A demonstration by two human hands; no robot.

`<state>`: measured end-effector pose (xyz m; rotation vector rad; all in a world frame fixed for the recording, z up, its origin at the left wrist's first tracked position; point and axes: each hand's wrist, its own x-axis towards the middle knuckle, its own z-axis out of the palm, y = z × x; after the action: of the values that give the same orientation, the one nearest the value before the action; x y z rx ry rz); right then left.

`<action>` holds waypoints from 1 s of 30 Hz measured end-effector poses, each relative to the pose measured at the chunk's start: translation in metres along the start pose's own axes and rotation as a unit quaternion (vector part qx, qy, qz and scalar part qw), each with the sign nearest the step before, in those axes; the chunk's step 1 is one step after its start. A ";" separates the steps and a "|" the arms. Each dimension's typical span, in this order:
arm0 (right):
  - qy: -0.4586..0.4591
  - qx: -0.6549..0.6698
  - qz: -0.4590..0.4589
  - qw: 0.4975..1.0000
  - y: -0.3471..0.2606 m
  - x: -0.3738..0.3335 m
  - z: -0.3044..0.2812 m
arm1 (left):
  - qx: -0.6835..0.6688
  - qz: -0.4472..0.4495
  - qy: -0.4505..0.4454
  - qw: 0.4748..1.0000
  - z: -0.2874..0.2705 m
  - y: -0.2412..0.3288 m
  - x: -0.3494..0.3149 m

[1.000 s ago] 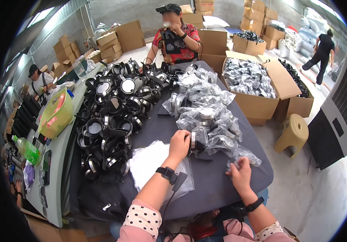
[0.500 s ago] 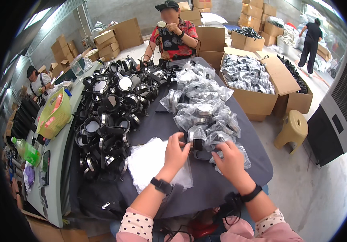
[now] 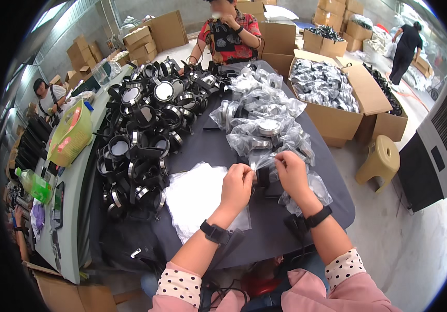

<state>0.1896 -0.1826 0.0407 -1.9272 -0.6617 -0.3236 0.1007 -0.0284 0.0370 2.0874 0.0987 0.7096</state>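
Note:
My left hand [image 3: 238, 186] is closed, its fingertips pinching the edge of a clear plastic bag [image 3: 262, 160]. My right hand [image 3: 292, 170] pinches the same bag on its other side, so the film stretches between them. A black-and-silver round device [image 3: 261, 178] shows just below the bag; whether it is wholly inside I cannot tell. Beyond my hands lie several bagged round devices [image 3: 269, 128] in a heap. Left of my left hand rests a stack of flat bags [image 3: 195, 200] on white sheets. Another bagged device [image 3: 317, 187] lies beside my right forearm.
Many unbagged black-and-silver devices [image 3: 145, 117] cover the left of the dark-covered table [image 3: 280, 236]. At the right stand a carton of bagged devices [image 3: 332, 117], a tan stool [image 3: 378, 164] and a large grey cooler [image 3: 434, 145]. A person [image 3: 228, 34] sits across the table.
Both hands have gone from spread fingers near the bagged device to pinching the plastic bag. My right hand has moved forward, and my left slightly right. The view has shifted a little.

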 end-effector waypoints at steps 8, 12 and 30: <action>-0.131 -0.124 -0.049 0.982 -0.015 -0.055 0.000 | -0.045 -0.007 -0.054 0.997 0.002 -0.010 -0.034; -0.191 -0.064 0.047 0.978 -0.008 -0.058 0.001 | -0.116 -0.057 -0.093 0.987 -0.003 -0.008 -0.047; -0.168 0.424 0.206 0.866 0.000 -0.046 0.004 | -0.397 -0.397 0.003 0.828 0.012 -0.022 -0.025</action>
<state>0.1515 -0.1927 0.0162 -1.2067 -0.4706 0.5220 0.0906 -0.0322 0.0040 1.0715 0.5440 0.1652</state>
